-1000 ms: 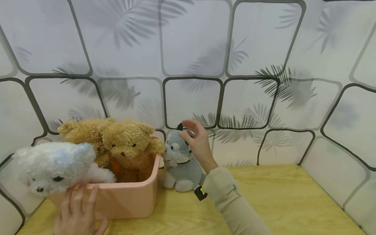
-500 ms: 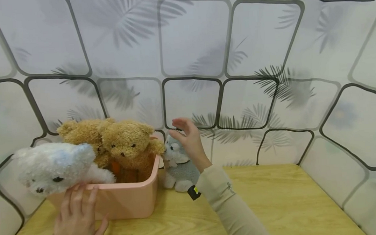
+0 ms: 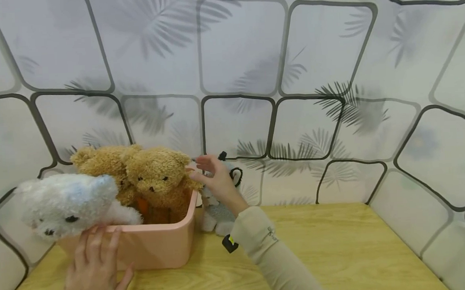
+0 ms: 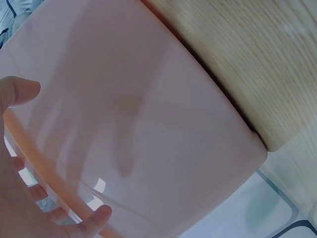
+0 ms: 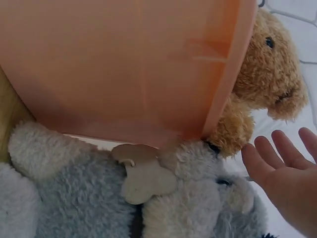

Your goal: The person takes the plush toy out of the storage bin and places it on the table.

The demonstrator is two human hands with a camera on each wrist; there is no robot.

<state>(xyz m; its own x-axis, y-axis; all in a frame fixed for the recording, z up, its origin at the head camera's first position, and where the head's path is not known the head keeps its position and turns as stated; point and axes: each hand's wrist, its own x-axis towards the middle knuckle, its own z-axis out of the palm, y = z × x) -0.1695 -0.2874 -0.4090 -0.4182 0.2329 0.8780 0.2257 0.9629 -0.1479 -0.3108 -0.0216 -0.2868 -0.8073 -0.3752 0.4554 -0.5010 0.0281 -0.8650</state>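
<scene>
My left hand (image 3: pixel 93 265) holds the front rim of a pink plastic bin (image 3: pixel 155 248), fingers hooked over the edge, thumb apart from the outer wall (image 4: pixel 163 114). My right hand (image 3: pixel 218 178) reaches with loosely curved fingers beside the arm of a curly brown teddy bear (image 3: pixel 155 172); it holds nothing. Right behind this hand, a grey-and-white plush toy (image 5: pixel 84 193) sits upright against the bin's right side, partly hidden in the head view. A second brown teddy bear (image 3: pixel 100 161) and a fluffy white plush toy (image 3: pixel 71 204) are in the bin, the white one leaning over the front-left rim.
The bin stands on a wood-grain tabletop (image 3: pixel 330 244), near a patterned wall covering (image 3: pixel 239 127) that rises behind and at both sides. A flat beige tag (image 5: pixel 148 181) lies on the grey plush's chest. A small black-and-yellow item (image 3: pixel 230 244) sits by the right cuff.
My right hand has moved left from the grey plush's head to beside the brown bear's arm, and the plush's ear shows again. The left hand and bin have stayed put.
</scene>
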